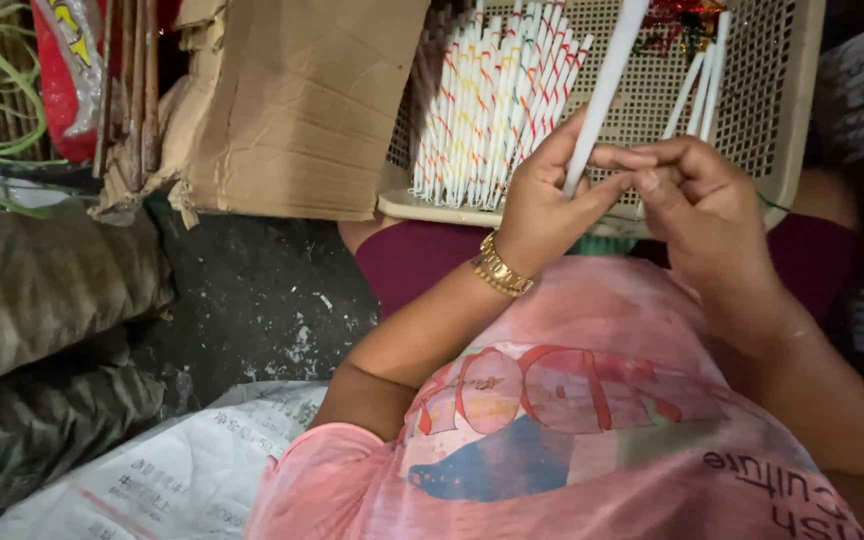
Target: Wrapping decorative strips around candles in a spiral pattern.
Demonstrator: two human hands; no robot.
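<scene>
Right, looking down from my head camera, my left hand [542, 195] and right hand [702, 205] meet over my lap, both pinching the bottom of a long white paper tube [602, 95] that slants up across the beige mesh tray [792, 110]. My left fingers [607, 185] press together around the tube; my right thumb and forefinger close on its very tip, just touching the left ones. Behind them, a batch of white tubes with coloured stripes [487, 100] lies in the tray, with a few plain sticks [702, 85] on the right. To do this well, I reckon I should keep the grip light so the paper doesn't crush, and work the end evenly. A gold bracelet [500, 268] sits on my left wrist; torn cardboard [292, 100] leans at the left.
</scene>
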